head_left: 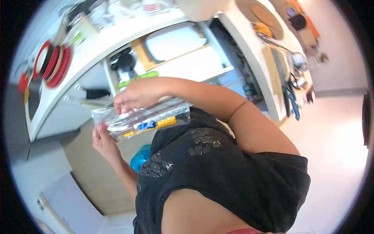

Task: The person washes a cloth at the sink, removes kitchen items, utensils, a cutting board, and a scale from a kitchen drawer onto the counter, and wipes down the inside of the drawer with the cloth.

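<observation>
Closest to you is your black short-sleeved shirt, trimmed with dark petal-shaped patches. Just beyond it, your hands hold up a long, clear plastic bag, tilted slightly, its left end lower. It is glossy and creased, with pale glare along its length; yellow and blue pieces show along its lower part, too blurred for you to identify. Your left hand pinches its lower left corner, thumb on the near face. Your right hand lies across its upper edge, fingers loosely curled; you cannot tell whether they grip the film.

Below the bag, a shiny blue object is partly hidden by your shirt. Past your right wrist, an open white drawer holds a black round-headed utensil. Farther off, red-rimmed plates stand on the curved-looking white tabletop, near a red-and-white cup.
</observation>
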Available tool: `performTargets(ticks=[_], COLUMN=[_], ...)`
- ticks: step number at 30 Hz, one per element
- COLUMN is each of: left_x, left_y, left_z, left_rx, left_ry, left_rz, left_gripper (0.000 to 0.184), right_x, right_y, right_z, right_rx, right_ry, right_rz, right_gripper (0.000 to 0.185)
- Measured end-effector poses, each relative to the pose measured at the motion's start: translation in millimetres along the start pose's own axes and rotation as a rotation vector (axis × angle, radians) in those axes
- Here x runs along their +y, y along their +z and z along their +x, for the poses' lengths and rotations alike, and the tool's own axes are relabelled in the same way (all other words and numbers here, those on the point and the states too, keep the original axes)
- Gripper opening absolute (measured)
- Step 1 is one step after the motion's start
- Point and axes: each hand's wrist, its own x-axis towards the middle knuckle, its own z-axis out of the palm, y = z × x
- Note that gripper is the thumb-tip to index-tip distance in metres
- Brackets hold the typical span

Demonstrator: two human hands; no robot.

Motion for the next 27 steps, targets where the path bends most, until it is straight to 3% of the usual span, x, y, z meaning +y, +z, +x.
performTargets(ticks=[2,5,7,8,10,11,12,16,20,22,24,25,27], left_x=[13.0,28.2,44.0,47.1,48.0,44.7,39.5,13.4,1.5,-6.3,-10.7,-10.4,-15.0], left_y=[32.0,86.8,109.3,121.0,127.3,122.9,124.7,123.5,113.3,107.0,93.7,86.2,69.9], left_z=[3.4,12.4,16.5,17.7,21.0,22.4,23.8,22.0,22.0,25.6,25.1,25.2,25.4], left_rx=[-0.269,-0.511,-0.807,-0.787,-0.833,-0.809,-0.822,-0.749,-0.611,-0.561,-0.502,-0.467,-0.397], left_ry=[-0.076,0.218,0.091,0.077,-0.016,-0.025,-0.045,-0.174,-0.246,-0.267,-0.18,-0.198,-0.222], left_rz=[0.01,-0.146,-0.397,-0.395,-0.383,-0.358,-0.316,-0.262,-0.263,-0.206,-0.062,-0.042,0.011], left_gripper=[0.031,0.049,0.049,0.049,0.043,0.043,0.04,0.033,0.028,0.026,0.026,0.026,0.027], right_x=[13.2,27.5,12.4,12.3,41.3,38.3,48.9,69.9,104.7,139.2,160.1,182.6,225.1], right_y=[-2.6,-20.5,-41.2,-50.3,-60.3,-67.4,-75.4,-99.1,-130.9,-155.6,-175.9,-189.8,-224.7], right_z=[-40.1,-104.8,-157.2,-181.2,-236.8,-247.6,-268.9,-319.0,-346.7,-371.2,-365.8,-379.6,-418.7], right_rx=[0.108,0.37,0.605,0.799,1.116,1.348,1.403,1.7,1.721,1.647,1.747,1.666,1.567], right_ry=[0.041,0.227,0.412,0.523,0.311,0.353,0.185,0.167,0.219,0.516,0.505,0.507,0.636], right_rz=[-0.074,0.177,0.329,0.39,0.428,0.444,0.474,0.485,0.477,0.294,0.453,0.488,0.171], right_gripper=[0.02,0.021,0.019,0.02,0.022,0.021,0.02,0.02,0.019,0.02,0.018,0.016,0.018])
